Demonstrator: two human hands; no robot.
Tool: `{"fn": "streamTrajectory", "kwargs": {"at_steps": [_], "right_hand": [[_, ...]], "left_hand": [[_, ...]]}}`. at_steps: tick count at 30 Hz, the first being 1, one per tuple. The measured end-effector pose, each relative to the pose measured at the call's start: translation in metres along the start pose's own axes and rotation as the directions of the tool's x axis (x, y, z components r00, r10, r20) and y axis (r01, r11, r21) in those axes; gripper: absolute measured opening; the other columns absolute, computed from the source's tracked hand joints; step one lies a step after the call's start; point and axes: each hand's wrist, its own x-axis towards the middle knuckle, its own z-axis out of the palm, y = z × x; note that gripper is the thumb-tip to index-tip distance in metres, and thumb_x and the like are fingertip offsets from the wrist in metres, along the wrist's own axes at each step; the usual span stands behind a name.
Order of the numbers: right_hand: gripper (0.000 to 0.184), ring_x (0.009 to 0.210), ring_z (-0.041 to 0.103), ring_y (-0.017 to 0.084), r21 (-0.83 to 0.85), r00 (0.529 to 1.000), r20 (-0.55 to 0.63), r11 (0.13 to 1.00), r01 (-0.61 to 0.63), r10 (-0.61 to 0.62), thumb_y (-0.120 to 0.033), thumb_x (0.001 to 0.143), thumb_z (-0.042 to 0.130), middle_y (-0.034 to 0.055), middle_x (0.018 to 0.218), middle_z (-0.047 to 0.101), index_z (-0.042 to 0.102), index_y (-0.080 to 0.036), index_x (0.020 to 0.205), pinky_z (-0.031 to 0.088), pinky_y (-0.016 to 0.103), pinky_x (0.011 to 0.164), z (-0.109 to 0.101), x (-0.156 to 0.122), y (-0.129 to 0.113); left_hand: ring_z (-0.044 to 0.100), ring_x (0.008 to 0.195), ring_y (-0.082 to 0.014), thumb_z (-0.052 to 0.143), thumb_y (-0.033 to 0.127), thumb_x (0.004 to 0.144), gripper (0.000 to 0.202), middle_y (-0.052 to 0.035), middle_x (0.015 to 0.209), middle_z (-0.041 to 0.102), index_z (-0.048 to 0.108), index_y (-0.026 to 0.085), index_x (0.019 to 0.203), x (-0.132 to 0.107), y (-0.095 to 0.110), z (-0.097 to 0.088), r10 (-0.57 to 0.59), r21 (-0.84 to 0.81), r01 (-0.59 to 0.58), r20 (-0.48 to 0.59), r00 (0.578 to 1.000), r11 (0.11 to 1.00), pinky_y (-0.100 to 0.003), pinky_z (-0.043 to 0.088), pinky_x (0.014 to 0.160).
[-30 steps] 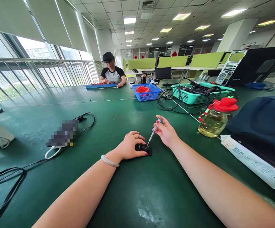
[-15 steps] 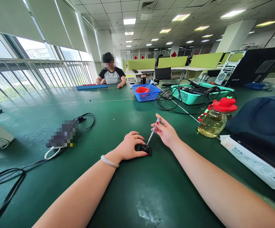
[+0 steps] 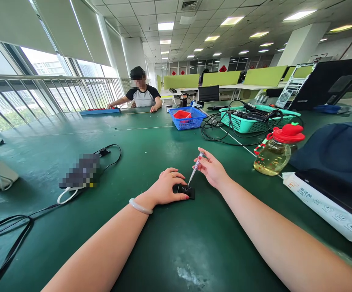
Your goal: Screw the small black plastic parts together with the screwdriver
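Note:
A small black part (image 3: 187, 190) lies on the green table (image 3: 151, 146) in front of me. My left hand (image 3: 166, 187) rests on it, thumb and fingers closed round its left side. My right hand (image 3: 212, 169) pinches a thin clear-handled screwdriver (image 3: 195, 168) between its fingertips. The screwdriver slants down to the left, and its tip touches the top of the black part. A pale bangle sits on my left wrist.
A bottle with a red strawberry lid (image 3: 275, 151) stands to the right, beside a dark bag and a white packet (image 3: 322, 207). Blue (image 3: 187, 117) and teal (image 3: 249, 119) baskets with cables sit farther back. Black cables lie at left. A person (image 3: 141, 93) sits at the far end.
My hands and the screwdriver have barely moved. The person at the far end has slid a long blue tray to the left along the table.

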Motion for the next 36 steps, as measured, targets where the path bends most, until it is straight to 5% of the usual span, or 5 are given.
{"fn": "streamTrajectory", "kwargs": {"at_steps": [7,20,36], "right_hand": [[0.052,0.065,0.063,0.014,-0.112,1.000,0.013,0.994,-0.011,0.012,-0.036,0.065,0.082,-0.0046,0.073,0.067,0.065,-0.028,0.113,0.051,0.033,0.072,0.0028,-0.0023,0.0022],[0.031,0.062,0.066,0.015,0.018,0.997,-0.011,0.997,-0.072,0.072,-0.014,0.077,0.063,-0.0022,0.076,0.068,0.062,-0.023,0.106,0.056,0.038,0.078,0.0029,-0.0024,-0.0008],[0.035,0.064,0.062,0.015,-0.010,1.000,-0.025,1.000,-0.013,0.012,-0.025,0.070,0.072,-0.0038,0.073,0.062,0.062,-0.025,0.103,0.055,0.039,0.076,0.0005,0.0001,0.0016]], "left_hand": [[0.041,0.132,-0.0328,0.079,0.047,0.070,0.035,-0.0046,0.123,0.067,0.074,0.027,0.099,0.0005,0.0001,-0.0002,0.005,-0.002,-0.005,-0.002,1.000,1.000,-0.052,0.029,0.113],[0.041,0.131,-0.0327,0.078,0.049,0.071,0.036,-0.0047,0.123,0.067,0.074,0.027,0.099,0.0006,-0.0011,0.0013,0.013,-0.001,-0.013,-0.010,1.000,1.000,-0.052,0.029,0.114],[0.041,0.132,-0.0320,0.077,0.049,0.072,0.035,-0.0050,0.122,0.067,0.074,0.028,0.100,0.0003,0.0002,-0.0001,0.006,-0.002,-0.006,-0.011,1.000,1.000,-0.052,0.029,0.114]]}}
